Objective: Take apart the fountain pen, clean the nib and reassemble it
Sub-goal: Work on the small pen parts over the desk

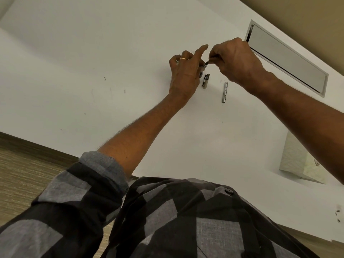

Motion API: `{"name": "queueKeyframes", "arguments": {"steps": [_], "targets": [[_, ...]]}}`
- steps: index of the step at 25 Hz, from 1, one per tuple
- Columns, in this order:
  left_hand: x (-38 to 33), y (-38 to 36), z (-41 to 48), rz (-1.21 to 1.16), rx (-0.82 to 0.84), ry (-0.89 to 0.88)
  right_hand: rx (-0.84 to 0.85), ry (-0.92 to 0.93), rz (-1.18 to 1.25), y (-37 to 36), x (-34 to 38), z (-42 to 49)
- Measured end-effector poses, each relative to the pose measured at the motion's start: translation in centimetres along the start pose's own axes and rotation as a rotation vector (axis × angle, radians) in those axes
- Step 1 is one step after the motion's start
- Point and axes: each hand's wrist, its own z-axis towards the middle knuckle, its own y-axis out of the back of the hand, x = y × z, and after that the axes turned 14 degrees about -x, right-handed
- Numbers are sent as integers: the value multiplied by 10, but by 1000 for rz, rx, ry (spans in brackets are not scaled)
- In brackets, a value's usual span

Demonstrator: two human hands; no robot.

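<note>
On the white desk (111, 53) the pen cap (206, 81) lies just right of the left hand (183, 77), the silver barrel (225, 92) farther right. The right hand (236, 62) pinches a small dark pen piece (208, 61) above the cap. The left hand curls closed, forefinger raised — its contents are hidden.

Shiny metal barrel (224, 92), matt table (111, 53)

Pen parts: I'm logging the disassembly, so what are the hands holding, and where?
Right hand pinches a small dark pen piece by its end. Left hand touches its other end; its grip is hidden.
</note>
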Motion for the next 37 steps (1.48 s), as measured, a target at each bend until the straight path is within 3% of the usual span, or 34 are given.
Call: {"name": "queueKeyframes", "arguments": {"steps": [12,19,26,29,37], "targets": [[-4,14,3,-80,-28,1,-48,-3,34,5,1,-5],[-4,11,0,-79,-35,21,-3,-37,-121,3,13,-3],[-8,10,3,-194,16,155,45,-59,-249,5,19,4],[-10,12,5,-249,28,219,41,-65,-194,9,15,2],[-15,14,3,-281,10,251,110,121,15,17,9,4]]}}
